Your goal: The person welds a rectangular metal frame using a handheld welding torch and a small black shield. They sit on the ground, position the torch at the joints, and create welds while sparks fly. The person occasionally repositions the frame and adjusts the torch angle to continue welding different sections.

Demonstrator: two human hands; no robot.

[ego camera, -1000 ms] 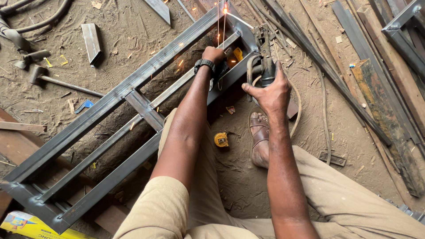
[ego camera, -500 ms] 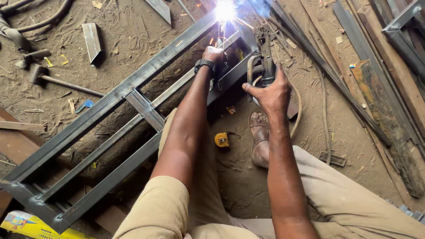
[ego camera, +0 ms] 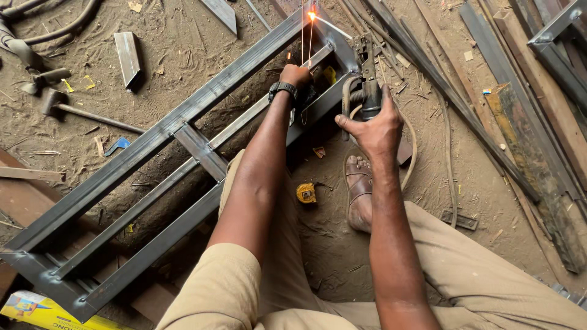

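Gripping the welding electrode holder [ego camera: 369, 91], the right hand [ego camera: 374, 127] aims its rod at the glowing joint [ego camera: 312, 15] upper centre. The left hand [ego camera: 296, 76], fingers closed, steadies the steel frame [ego camera: 183, 131] on the floor.

Metal workshop: dirt floor [ego camera: 379, 256], welded steel frame [ego camera: 153, 137], weld sparks [ego camera: 312, 16], scrap bars [ego camera: 513, 55], hammer [ego camera: 79, 110].

Grey steel frame [ego camera: 153, 137] on tan dirt floor [ego camera: 183, 55]. Orange-white spark [ego camera: 312, 15]. Yellow tape measure [ego camera: 306, 193]. Brown sandal [ego camera: 358, 183], khaki trousers [ego camera: 477, 269], black wristwatch [ego camera: 282, 90], yellow box [ego camera: 43, 311].
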